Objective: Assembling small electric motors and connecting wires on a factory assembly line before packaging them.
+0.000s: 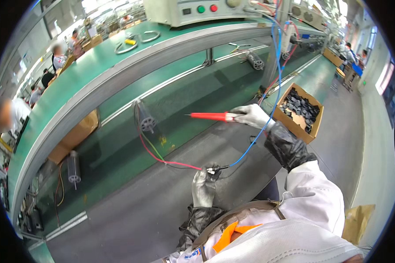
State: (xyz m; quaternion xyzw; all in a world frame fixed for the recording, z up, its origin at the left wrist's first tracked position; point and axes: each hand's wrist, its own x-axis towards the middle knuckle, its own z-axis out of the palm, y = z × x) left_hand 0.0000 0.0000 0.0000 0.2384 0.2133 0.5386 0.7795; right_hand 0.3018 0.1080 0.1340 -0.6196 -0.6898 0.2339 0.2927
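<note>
My right hand (254, 116), in a pale glove, is closed round the handle end of a red test probe (208, 116); its thin metal tip points left. Lower down, my gloved left hand (203, 186) pinches the end of a red wire (180, 164) beside a small dark clip (216, 169). A blue cable (253, 149) runs from that clip up past my right wrist. The red wire leads to a grey cylindrical motor (145, 117) lying on the green belt, with a green and a dark wire alongside. Whether the clip grips the wire's bare end is too small to tell.
A cardboard box (314, 125) of black parts stands to the right. Other motors (74, 168) (255, 60) lie on the line. A raised green shelf (92, 59) carries metal hooks (126, 45) and a test unit (197, 12) with buttons. Several people sit farther off.
</note>
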